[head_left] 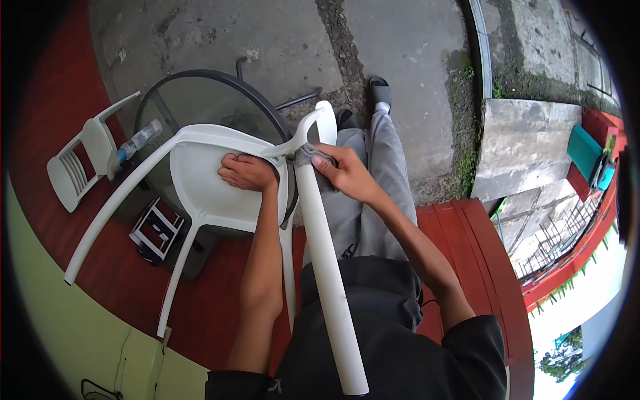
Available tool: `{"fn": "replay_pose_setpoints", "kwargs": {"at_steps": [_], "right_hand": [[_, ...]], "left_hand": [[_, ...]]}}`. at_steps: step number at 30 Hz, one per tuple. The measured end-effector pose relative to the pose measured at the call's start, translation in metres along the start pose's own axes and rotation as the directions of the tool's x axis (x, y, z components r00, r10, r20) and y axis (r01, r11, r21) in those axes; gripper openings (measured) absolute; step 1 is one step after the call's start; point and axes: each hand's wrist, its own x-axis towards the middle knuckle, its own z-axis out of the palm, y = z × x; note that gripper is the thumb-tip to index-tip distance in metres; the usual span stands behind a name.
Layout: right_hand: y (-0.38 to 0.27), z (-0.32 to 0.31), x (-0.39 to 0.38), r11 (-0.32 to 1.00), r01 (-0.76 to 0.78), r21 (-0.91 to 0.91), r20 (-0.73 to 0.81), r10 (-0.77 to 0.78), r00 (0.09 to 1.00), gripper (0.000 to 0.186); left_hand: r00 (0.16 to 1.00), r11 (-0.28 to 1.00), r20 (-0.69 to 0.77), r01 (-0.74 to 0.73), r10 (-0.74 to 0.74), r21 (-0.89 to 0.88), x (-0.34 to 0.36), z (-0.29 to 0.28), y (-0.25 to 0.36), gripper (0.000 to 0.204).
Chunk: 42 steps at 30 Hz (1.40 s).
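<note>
A white plastic chair point(227, 179) lies tipped over in front of me, one thick leg point(327, 267) running down toward my torso. Around the top of that leg, my right hand point(347, 175) presses a grey cloth point(308, 155) with its thumb and fingers. My left hand point(248, 172) is closed in a fist against the broad face of the seat, and nothing shows in it. Part of the cloth is hidden behind the right hand's fingers.
A round glass table point(200, 83) with a dark rim stands behind the chair, with a clear plastic bottle point(139, 141) at its left. Farther left is a smaller white chair point(87, 153). A black-and-white object point(157, 230) sits below, on the red floor point(47, 133).
</note>
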Motion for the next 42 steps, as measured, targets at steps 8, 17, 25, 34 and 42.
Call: {"fn": "replay_pose_setpoints", "kwargs": {"at_steps": [8, 17, 25, 34, 42], "right_hand": [[0.012, 0.021, -0.019, 0.927, -0.031, 0.374, -0.087, 0.068, 0.994, 0.027], [-0.147, 0.023, -0.165, 0.715, 0.294, 0.634, 0.022, -0.397, 0.918, 0.034], [-0.036, 0.029, -0.06, 0.95, 0.009, 0.311, -0.155, 0.041, 0.987, 0.024], [0.076, 0.071, -0.017, 0.752, -0.062, 0.656, -0.337, 0.366, 0.867, 0.032], [0.065, 0.07, -0.001, 0.688, -0.086, 0.72, -0.221, 0.345, 0.912, 0.033]], "left_hand": [[0.997, 0.999, -0.078, -0.005, 0.008, 0.035, -0.005, 0.009, -0.004, 0.007], [0.994, 0.989, 0.071, 0.072, -0.081, 0.128, -0.003, 0.001, -0.001, 0.007], [0.996, 0.991, 0.05, 0.073, -0.078, 0.111, -0.003, -0.001, 0.003, 0.007], [0.995, 0.996, 0.047, 0.085, -0.085, -0.009, 0.006, -0.016, 0.006, 0.009], [0.995, 0.993, 0.048, 0.09, -0.086, -0.081, 0.01, -0.019, -0.003, 0.015]]}}
